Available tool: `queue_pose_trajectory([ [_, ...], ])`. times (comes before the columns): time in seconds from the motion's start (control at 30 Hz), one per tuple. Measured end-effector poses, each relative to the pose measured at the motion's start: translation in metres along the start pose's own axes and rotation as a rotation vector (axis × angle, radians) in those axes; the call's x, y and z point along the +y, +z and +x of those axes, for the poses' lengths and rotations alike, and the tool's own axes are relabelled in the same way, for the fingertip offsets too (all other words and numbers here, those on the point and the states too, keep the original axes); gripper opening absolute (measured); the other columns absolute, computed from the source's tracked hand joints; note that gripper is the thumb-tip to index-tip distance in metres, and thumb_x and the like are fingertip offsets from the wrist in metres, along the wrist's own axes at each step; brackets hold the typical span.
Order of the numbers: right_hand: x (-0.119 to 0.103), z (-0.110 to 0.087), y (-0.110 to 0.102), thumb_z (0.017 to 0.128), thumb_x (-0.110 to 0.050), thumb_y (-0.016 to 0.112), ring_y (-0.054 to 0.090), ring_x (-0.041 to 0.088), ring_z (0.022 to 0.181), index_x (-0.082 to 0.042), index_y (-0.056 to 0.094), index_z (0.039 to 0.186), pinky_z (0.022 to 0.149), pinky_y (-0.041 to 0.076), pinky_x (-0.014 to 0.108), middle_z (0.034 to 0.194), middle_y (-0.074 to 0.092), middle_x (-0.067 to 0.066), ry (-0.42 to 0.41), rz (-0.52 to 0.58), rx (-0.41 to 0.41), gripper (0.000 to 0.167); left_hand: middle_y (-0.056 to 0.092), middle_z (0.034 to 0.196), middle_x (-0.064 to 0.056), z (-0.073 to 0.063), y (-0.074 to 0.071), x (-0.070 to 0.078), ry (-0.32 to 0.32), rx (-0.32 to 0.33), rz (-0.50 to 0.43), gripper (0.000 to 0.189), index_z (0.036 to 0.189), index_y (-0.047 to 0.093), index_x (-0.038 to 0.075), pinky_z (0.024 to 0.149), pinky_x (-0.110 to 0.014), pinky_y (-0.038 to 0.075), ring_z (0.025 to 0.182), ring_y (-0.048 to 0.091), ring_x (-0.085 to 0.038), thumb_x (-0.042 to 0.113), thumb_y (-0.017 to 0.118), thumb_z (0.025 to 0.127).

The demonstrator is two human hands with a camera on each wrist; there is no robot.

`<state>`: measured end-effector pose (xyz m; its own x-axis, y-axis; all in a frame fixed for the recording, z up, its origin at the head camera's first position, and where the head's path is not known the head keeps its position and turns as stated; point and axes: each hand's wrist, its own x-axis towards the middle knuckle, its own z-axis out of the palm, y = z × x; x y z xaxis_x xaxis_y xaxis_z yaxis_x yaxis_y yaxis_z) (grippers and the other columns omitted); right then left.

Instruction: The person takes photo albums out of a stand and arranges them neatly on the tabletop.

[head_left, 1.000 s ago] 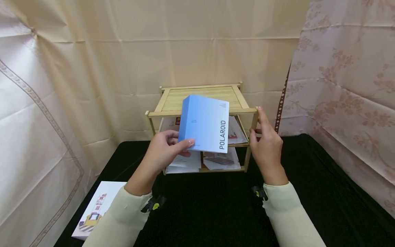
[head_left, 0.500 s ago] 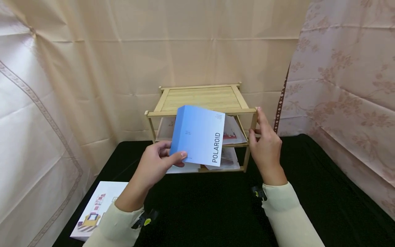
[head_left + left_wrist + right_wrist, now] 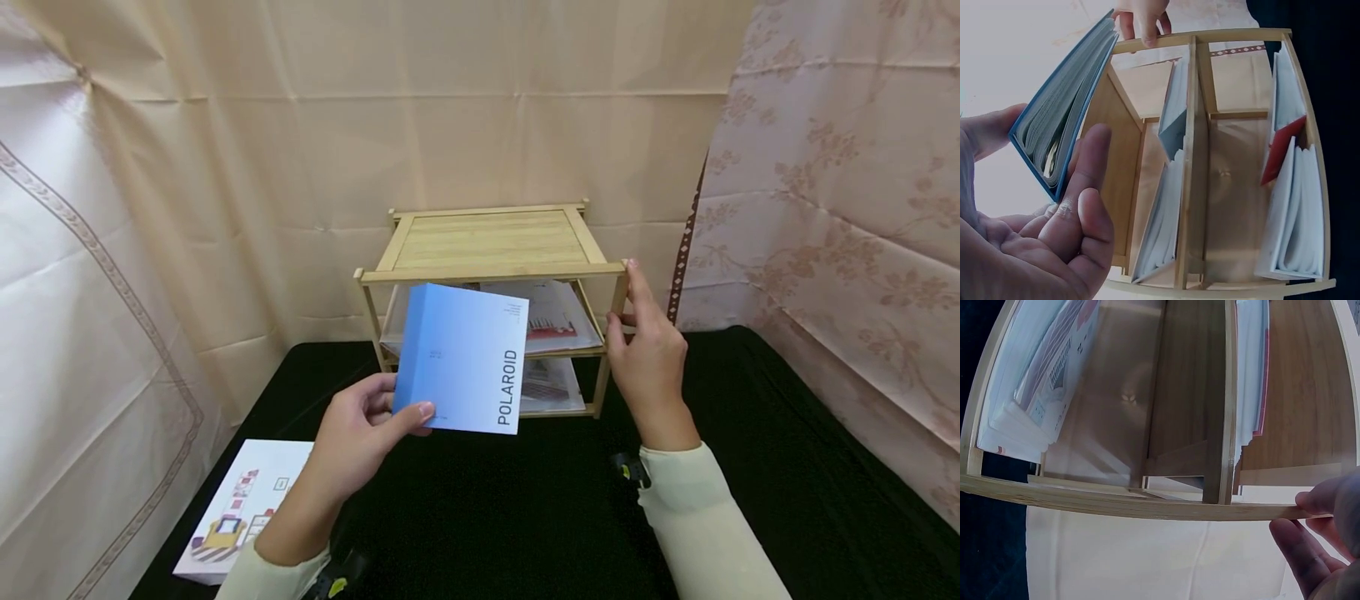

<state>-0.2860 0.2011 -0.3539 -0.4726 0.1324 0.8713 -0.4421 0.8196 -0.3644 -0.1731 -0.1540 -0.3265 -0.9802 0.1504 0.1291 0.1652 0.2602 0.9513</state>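
Note:
My left hand [image 3: 352, 437] grips a blue photo album [image 3: 465, 358] by its spine, thumb on the cover lettered POLAROID. It is held in front of a small two-tier wooden shelf [image 3: 487, 237], overlapping the shelf's left half in the head view. In the left wrist view the album's page edges face the camera. My right hand [image 3: 648, 358] pinches the shelf's right front post [image 3: 1210, 512] near its top corner. Books or albums with white page edges stand on both tiers, among them a red-covered one [image 3: 1284, 150] on the lower tier.
A thick white book [image 3: 240, 508] with a printed yellow armchair lies at the table's left front, partly behind the left forearm. Black cloth [image 3: 525, 517] covers the table. Beige curtains [image 3: 480, 100] hang behind the shelf, patterned ones [image 3: 847, 208] on the right.
My left hand has drawn the blue photo album down, left and toward me, away from the shelf. The right hand stays on the post, and the shelf has not moved.

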Motion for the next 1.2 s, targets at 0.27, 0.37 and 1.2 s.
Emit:
queue_pose_trajectory([
  [0.27,0.001,0.000,0.000,0.090,0.002,0.075,0.077,0.036,0.085,-0.021,0.039,0.161,0.062,0.062,0.050,0.134,0.068,0.021,-0.008,0.005,0.009,0.082,0.076,0.113,-0.014,-0.016,-0.003,-0.012,-0.054,0.010,-0.010,0.056,0.136,0.059,0.005,0.094,-0.030,0.060,0.091,0.078,-0.026,0.032,0.080,0.091],
  [0.37,0.001,0.000,0.000,0.090,0.001,0.075,0.077,0.036,0.084,-0.022,0.039,0.161,0.062,0.062,0.050,0.135,0.068,0.021,-0.008,0.005,0.008,0.083,0.076,0.114,-0.014,-0.022,-0.005,-0.017,-0.078,0.012,-0.016,0.057,0.136,0.059,0.005,0.093,-0.030,0.061,0.092,0.078,-0.027,0.031,0.080,0.091],
  [1.2,-0.002,0.000,-0.001,0.091,0.001,0.076,0.077,0.035,0.086,-0.026,0.036,0.162,0.061,0.063,0.047,0.139,0.065,0.019,0.013,0.019,-0.009,0.086,0.077,0.104,-0.005,-0.047,-0.009,-0.071,-0.348,0.115,0.124,0.066,0.135,0.061,0.005,0.096,-0.048,0.059,0.086,0.077,-0.023,0.045,0.082,0.086],
])
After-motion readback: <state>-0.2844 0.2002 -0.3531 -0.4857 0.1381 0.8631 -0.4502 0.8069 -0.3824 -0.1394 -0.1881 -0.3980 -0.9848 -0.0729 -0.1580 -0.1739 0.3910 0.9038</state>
